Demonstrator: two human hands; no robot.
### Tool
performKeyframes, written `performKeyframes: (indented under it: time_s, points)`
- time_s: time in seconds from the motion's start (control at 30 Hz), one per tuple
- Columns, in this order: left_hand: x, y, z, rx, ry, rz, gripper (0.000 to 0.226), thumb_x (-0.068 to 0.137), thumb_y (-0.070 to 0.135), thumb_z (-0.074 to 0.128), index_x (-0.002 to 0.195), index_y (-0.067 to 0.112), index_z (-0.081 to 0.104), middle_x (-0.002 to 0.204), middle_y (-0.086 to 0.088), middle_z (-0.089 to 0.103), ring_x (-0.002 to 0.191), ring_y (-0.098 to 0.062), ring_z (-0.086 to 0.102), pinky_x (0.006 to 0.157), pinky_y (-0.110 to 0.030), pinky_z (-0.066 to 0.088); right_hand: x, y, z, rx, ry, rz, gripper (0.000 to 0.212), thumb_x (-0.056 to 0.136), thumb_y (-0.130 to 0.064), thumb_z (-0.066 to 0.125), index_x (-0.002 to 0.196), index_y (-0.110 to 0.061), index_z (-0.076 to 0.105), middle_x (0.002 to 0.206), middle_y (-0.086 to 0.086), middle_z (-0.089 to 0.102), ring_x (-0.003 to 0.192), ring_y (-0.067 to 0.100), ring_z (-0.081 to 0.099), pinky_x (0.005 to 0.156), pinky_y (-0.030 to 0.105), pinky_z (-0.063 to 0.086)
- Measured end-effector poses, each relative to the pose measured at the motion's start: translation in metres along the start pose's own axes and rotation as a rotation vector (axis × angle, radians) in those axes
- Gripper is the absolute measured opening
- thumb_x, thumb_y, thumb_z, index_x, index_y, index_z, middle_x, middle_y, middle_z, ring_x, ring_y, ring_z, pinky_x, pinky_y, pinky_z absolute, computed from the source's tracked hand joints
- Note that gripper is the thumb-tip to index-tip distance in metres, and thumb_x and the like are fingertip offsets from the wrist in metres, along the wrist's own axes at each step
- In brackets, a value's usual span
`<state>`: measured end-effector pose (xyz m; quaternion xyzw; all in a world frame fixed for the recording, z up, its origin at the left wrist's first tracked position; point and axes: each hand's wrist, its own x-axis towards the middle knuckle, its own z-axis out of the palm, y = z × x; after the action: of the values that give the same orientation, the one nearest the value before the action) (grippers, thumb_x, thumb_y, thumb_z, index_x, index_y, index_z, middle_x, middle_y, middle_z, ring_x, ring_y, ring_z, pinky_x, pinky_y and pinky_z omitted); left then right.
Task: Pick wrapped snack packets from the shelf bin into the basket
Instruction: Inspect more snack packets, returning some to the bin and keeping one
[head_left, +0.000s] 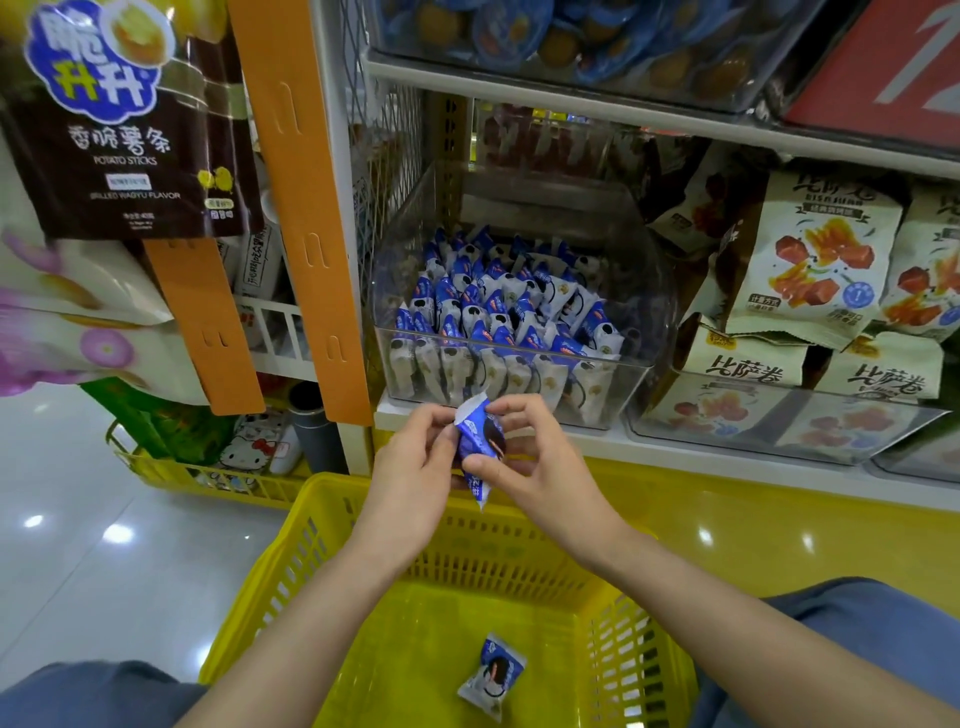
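A blue and white wrapped snack packet (479, 447) hangs above the far rim of the yellow basket (332, 525). My left hand (415, 467) pinches its upper left edge. My right hand (530, 457) pinches it from the right, thumb on its lower part. Both hands are just in front of the clear shelf bin (618, 384), which holds several packets (498, 317) of the same kind. One more packet (493, 673) lies on the basket floor.
To the right stand clear bins of cream and brown snack bags (810, 260). An orange hanging strip (306, 208) and a brown potato-stick bag (124, 119) hang at left. Another yellow basket (208, 475) of goods sits on the shiny floor. My knees flank the basket.
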<state>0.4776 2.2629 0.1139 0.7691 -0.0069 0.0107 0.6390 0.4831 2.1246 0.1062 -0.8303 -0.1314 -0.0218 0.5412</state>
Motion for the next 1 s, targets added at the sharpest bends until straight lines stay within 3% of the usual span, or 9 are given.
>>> performKeyframes:
  time_s: [0.1,0.23,0.3,0.4,0.63,0.73,0.8,0.9,1.0]
  points:
    - [0.003,0.005,-0.001,-0.242,0.007,-0.109,0.024,0.099,0.009,0.037,0.09,0.017,0.057,0.087,-0.005,0.069,0.072,-0.009,0.068,0.057,-0.021,0.054,0.005,-0.001,0.0,0.142,-0.059,0.003,0.044,0.076,-0.039,0.07,0.112,-0.041,0.044,0.113,-0.015,0.055,0.102,0.002,0.059,0.087,0.022,0.051]
    - [0.006,0.013,-0.003,-0.517,-0.103,-0.123,0.027,0.093,0.028,0.045,0.107,0.01,0.059,0.097,-0.005,0.072,0.088,-0.018,0.069,0.071,-0.03,0.058,0.017,-0.004,-0.01,0.298,-0.027,0.077,0.054,0.07,-0.049,0.058,0.118,-0.031,0.043,0.114,-0.009,0.06,0.104,0.003,0.059,0.085,0.017,0.049]
    - [0.003,0.017,-0.001,-0.408,-0.129,-0.078,0.038,0.084,0.037,0.053,0.111,0.011,0.058,0.096,0.003,0.072,0.093,-0.014,0.068,0.077,-0.03,0.057,0.02,-0.007,-0.013,0.248,-0.022,0.023,0.041,0.073,-0.043,0.062,0.111,-0.036,0.047,0.105,-0.018,0.063,0.1,0.001,0.06,0.084,0.015,0.048]
    - [0.004,0.024,-0.001,-0.245,-0.011,-0.021,0.023,0.091,0.025,0.052,0.106,0.011,0.062,0.092,-0.001,0.072,0.086,-0.012,0.067,0.078,-0.031,0.055,0.02,-0.012,-0.01,0.184,-0.056,-0.061,0.033,0.081,-0.02,0.069,0.107,-0.032,0.054,0.097,-0.026,0.066,0.091,-0.006,0.061,0.077,0.009,0.045]
    - [0.018,0.044,-0.015,-0.146,0.066,0.096,0.028,0.096,0.017,0.045,0.093,-0.001,0.066,0.091,-0.018,0.069,0.081,-0.022,0.065,0.071,-0.032,0.052,0.031,-0.03,-0.017,0.205,-0.046,-0.088,0.021,0.085,-0.01,0.062,0.099,-0.026,0.062,0.091,-0.013,0.068,0.083,-0.003,0.061,0.077,0.014,0.048]
    - [0.029,0.052,-0.02,-0.092,0.052,0.148,0.033,0.097,0.019,0.043,0.088,-0.006,0.063,0.088,-0.025,0.066,0.08,-0.032,0.061,0.076,-0.04,0.049,0.035,-0.042,-0.024,0.193,-0.082,-0.109,0.015,0.084,-0.023,0.06,0.098,-0.025,0.064,0.087,-0.015,0.07,0.083,-0.003,0.062,0.075,0.014,0.049]
    - [0.038,0.056,-0.025,-0.055,0.061,0.185,0.03,0.098,0.021,0.04,0.088,0.008,0.065,0.085,-0.01,0.068,0.079,-0.013,0.062,0.075,-0.029,0.049,0.043,-0.05,-0.035,0.151,-0.084,-0.108,0.016,0.086,-0.029,0.057,0.099,-0.025,0.065,0.09,-0.015,0.07,0.085,0.0,0.063,0.074,0.014,0.049]
    - [0.054,0.059,-0.035,0.159,0.136,0.321,0.023,0.098,0.023,0.04,0.108,0.022,0.06,0.101,0.01,0.063,0.095,-0.002,0.058,0.083,-0.018,0.044,0.072,-0.053,-0.057,0.111,0.13,-0.045,0.006,0.089,-0.027,0.057,0.093,-0.027,0.063,0.087,-0.011,0.071,0.085,0.002,0.065,0.07,0.015,0.049]
    - [0.067,0.052,-0.04,0.588,0.052,0.475,0.03,0.097,0.03,0.039,0.121,0.02,0.053,0.115,0.005,0.057,0.106,-0.009,0.051,0.088,-0.022,0.039,0.121,-0.048,-0.075,-0.053,0.352,0.031,0.008,0.091,-0.028,0.056,0.088,-0.021,0.057,0.081,-0.01,0.062,0.079,0.008,0.06,0.067,0.016,0.043]
